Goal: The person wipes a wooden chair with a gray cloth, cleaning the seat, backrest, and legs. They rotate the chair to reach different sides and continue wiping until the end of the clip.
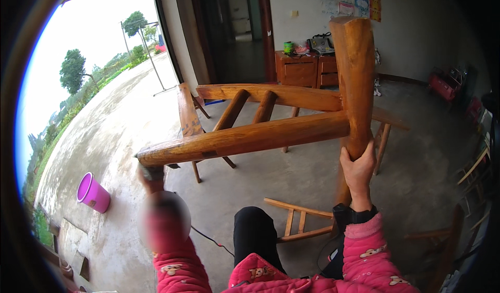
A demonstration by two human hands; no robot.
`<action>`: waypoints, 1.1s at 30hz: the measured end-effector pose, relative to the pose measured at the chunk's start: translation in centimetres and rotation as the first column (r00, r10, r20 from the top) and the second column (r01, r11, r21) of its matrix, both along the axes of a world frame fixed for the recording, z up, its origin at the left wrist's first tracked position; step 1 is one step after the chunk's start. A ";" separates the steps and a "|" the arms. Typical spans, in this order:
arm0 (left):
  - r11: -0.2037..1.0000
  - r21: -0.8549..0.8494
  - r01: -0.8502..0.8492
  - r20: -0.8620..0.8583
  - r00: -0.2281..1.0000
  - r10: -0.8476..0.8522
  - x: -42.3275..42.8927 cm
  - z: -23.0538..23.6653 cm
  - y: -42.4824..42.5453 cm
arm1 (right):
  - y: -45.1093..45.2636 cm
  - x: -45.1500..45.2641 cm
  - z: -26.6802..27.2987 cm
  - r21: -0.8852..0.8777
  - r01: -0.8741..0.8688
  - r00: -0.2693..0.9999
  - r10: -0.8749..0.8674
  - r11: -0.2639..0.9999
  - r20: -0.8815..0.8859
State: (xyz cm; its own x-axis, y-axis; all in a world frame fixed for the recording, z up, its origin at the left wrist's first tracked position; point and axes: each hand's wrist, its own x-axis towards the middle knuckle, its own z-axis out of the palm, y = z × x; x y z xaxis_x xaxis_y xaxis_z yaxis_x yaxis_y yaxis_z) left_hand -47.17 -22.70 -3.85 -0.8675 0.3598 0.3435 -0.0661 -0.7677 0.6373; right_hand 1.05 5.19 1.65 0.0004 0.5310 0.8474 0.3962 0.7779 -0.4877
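Observation:
A varnished wooden bench (254,134) is held up on its side in front of me. Its thick seat plank (354,66) stands nearly upright on the right. Two legs run leftward from it, joined by two slanting rungs (230,109). My right hand (358,172) grips the lower part of the seat plank, thumb and fingers on either side. At the left end of the nearer leg is my left hand (150,179), mostly hidden. It holds a dark item (153,172) against the underside of that leg end; what the item is cannot be made out.
Behind the held bench stands another wooden bench (189,115). A smaller wooden frame (300,218) with rungs is low near my knee (254,230). To the left stands a purple bucket (93,193). A dark cord (213,240) crosses the concrete floor. Brown cabinets (299,70) line the wall.

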 end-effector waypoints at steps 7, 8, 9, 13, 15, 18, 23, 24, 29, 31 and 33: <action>0.978 -0.194 0.071 -0.270 0.955 -0.123 6.3 -3.5 14.0 | 0.2 0.3 -0.8 -0.094 -0.045 0.999 0.043 0.995 -0.023; 0.975 0.050 0.216 -0.126 0.970 -0.208 5.0 -2.1 16.3 | 0.3 0.4 -0.8 -0.102 -0.049 0.999 0.047 0.994 -0.024; 0.965 -0.255 -0.067 -0.381 0.924 -0.036 3.4 -0.6 18.2 | 0.3 0.5 -0.9 -0.094 -0.075 0.997 0.071 0.993 -0.043; 0.667 -0.439 -0.603 -0.689 0.702 0.181 0.3 1.9 23.2 | -0.2 0.7 -0.9 -0.099 0.017 1.000 -0.017 0.995 -0.003; 0.675 -0.463 -0.574 -0.667 0.727 0.161 0.6 2.7 25.7 | -0.6 0.7 -0.9 -0.121 -0.035 0.999 0.030 0.992 -0.040; 0.761 -0.209 -0.615 -0.678 0.651 0.340 1.5 4.0 28.4 | -0.8 0.4 -0.8 -0.080 0.006 0.999 -0.009 0.997 -0.038; 0.882 -0.301 -0.363 -0.370 0.897 0.243 3.7 4.7 30.7 | -0.1 -0.4 -0.7 -0.070 0.082 0.997 -0.083 0.994 -0.008; 0.977 -0.126 -0.172 -0.208 0.968 0.144 4.4 4.7 30.9 | 0.1 -0.5 -0.8 -0.052 0.061 0.998 -0.063 0.997 -0.027; 0.736 0.454 0.502 0.112 0.788 -0.606 12.0 3.8 31.1 | 0.3 -0.4 -0.9 -0.054 -0.013 0.998 0.010 0.998 -0.065; 0.703 0.476 0.528 0.081 0.770 -0.633 15.7 3.8 31.0 | 0.2 -0.3 -0.9 -0.035 -0.015 0.999 0.014 0.999 -0.038; 0.684 0.480 0.549 0.058 0.758 -0.650 18.8 4.1 31.2 | 0.2 -0.3 -0.9 -0.050 -0.042 0.997 0.039 0.998 -0.070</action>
